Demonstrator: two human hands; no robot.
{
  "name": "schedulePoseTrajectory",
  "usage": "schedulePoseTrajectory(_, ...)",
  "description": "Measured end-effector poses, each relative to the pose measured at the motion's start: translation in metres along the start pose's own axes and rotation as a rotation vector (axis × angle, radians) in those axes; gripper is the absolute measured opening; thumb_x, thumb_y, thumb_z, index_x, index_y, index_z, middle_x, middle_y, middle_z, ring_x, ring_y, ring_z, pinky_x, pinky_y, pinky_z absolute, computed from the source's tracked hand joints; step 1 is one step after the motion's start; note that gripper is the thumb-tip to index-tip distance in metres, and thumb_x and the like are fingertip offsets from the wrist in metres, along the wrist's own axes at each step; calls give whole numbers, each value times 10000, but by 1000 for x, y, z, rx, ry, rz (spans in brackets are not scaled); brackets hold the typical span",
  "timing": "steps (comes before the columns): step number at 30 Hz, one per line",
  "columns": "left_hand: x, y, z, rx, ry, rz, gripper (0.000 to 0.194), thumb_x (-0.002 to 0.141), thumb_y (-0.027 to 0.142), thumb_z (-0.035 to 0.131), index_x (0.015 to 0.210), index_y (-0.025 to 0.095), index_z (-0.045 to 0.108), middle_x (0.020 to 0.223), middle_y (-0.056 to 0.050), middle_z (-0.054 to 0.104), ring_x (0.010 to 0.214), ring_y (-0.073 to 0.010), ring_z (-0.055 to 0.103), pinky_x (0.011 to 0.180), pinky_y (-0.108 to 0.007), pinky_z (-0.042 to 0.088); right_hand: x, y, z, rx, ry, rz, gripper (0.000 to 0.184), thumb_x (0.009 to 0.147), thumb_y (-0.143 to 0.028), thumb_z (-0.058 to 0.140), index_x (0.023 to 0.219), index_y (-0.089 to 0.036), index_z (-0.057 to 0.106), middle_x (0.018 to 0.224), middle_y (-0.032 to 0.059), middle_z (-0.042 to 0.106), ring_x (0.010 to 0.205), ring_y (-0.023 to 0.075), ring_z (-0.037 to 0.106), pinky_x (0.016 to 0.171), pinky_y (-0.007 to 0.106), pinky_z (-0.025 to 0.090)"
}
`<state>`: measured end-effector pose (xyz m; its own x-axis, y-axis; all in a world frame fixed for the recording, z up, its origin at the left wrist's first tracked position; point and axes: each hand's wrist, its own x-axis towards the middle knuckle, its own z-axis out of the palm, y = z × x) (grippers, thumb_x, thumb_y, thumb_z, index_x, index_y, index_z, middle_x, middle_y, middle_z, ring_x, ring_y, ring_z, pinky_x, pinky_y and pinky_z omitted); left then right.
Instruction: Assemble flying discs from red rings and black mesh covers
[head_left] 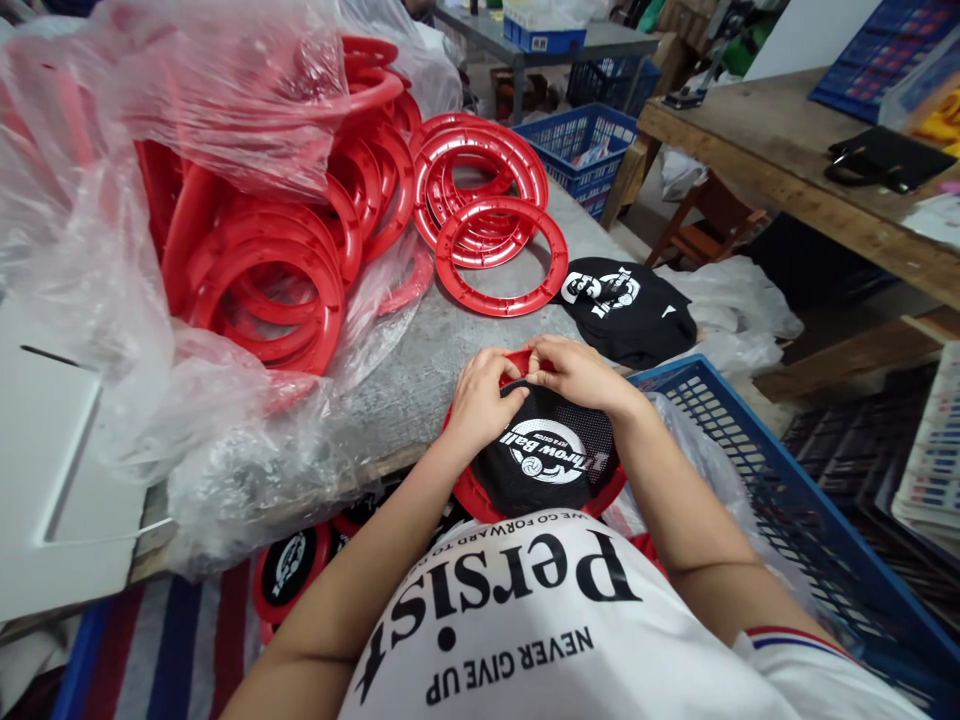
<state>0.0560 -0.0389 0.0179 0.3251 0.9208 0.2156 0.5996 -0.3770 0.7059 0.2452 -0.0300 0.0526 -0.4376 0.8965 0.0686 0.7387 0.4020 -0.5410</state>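
Note:
A red plastic ring (469, 492) with a black mesh cloth (544, 455) printed "Throw Ball" stretched over it rests at the table's near edge against my body. My left hand (480, 395) and my right hand (574, 372) meet at the ring's far rim, fingers curled and pinching the black cloth's edge over the red rim. More black printed cloths (626, 310) lie in a pile just beyond my right hand. A loose red ring (501, 257) lies flat on the grey table (420, 370) ahead of my hands.
A large clear plastic bag (150, 200) full of red rings (285, 270) fills the table's left. A blue crate (780, 480) stands at my right, another blue basket (581, 145) farther back. Finished discs (289, 570) lie below the table at left. A wooden bench (795, 170) stands at right.

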Motion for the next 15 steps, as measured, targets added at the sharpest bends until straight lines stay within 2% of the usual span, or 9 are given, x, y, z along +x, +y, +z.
schedulePoseTrajectory(6, 1, 2, 3, 6, 21, -12, 92, 813, 155, 679, 793, 218, 615, 1213, -53, 635, 1149, -247, 601, 1056, -442, 436, 0, -1, 1, 26, 11, 31, 93, 909, -244, 601, 825, -204, 597, 1073, 69, 684, 1022, 227, 602, 887, 322, 415)
schedulePoseTrajectory(9, 2, 2, 3, -22, 32, -12, 92, 825, 145, 654, 778, 212, 612, 1197, -62, 641, 1137, -245, 613, 1054, -441, 441, 0, 1, 1, 40, 18, 43, 30, 902, -224, 600, 890, -208, 622, 1093, 60, 690, 1028, 223, 610, 880, 321, 418)
schedulePoseTrajectory(12, 2, 1, 4, -40, 44, -19, 105, 825, 135, 638, 767, 213, 597, 1182, -61, 645, 1130, -239, 621, 1046, -435, 452, -1, 2, 1, 36, 19, 34, 95, 876, -202, 613, 966, -216, 637, 1109, 51, 693, 1039, 225, 616, 884, 323, 424)
schedulePoseTrajectory(15, 2, 0, 4, -46, 53, -16, 106, 826, 136, 632, 769, 216, 592, 1172, -58, 646, 1124, -232, 622, 1046, -426, 456, 0, 2, 0, 5, 4, 37, 81, 835, -200, 652, 914, -213, 638, 1107, 54, 692, 1031, 232, 623, 876, 322, 431)
